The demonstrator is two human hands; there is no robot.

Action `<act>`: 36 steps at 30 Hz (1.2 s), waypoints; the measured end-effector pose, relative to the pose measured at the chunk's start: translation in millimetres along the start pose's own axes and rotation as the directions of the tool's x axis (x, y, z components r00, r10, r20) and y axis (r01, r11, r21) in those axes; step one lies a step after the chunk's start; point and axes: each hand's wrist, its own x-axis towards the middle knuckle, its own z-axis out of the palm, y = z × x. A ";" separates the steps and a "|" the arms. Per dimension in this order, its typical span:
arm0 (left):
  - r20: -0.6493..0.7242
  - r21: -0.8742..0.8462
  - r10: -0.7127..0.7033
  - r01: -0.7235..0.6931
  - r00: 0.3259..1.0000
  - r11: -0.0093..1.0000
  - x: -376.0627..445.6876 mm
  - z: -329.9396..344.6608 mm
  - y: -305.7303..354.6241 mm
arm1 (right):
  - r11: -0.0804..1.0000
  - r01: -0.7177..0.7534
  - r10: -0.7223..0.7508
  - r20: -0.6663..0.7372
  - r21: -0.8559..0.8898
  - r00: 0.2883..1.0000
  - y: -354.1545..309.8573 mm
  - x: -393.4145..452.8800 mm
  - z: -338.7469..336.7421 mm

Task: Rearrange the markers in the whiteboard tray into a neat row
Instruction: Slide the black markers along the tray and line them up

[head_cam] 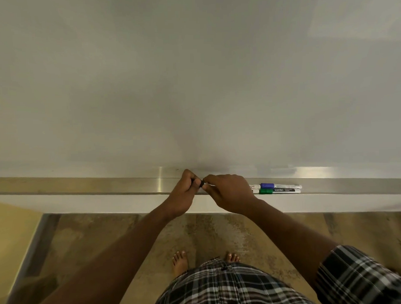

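Black-capped and slim, the marker sat pinched between both my hands: left hand closed around its dark end, right hand closed on the white barrel, above the brushed-metal tray. Just right of my fingers lay the blue marker and green marker, parallel; I judged it best laid flush beside them.

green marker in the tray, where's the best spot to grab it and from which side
Grip the green marker around its barrel, right of the green cap, coming from above and the front. It lies flat along the tray at the front edge, with the blue marker close behind, so fingers likely fit best top and front. The right hand is nearer, though both hands now close on another marker.
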 end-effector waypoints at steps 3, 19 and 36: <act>-0.030 -0.012 0.013 -0.013 0.999 1.000 0.5 3.7 3.2 | 1.000 -0.006 0.006 -0.017 -0.005 1.000 -1.6 1.8 -0.3; -0.030 0.194 0.176 -0.166 0.984 0.967 13.3 -4.7 1.9 | 0.999 -0.023 0.021 0.048 0.047 0.999 5.9 15.2 -9.8; -0.183 0.601 0.161 -0.019 0.970 0.799 19.8 -16.2 -54.8 | 0.990 -0.087 0.099 0.102 -0.115 0.990 11.7 -0.3 52.0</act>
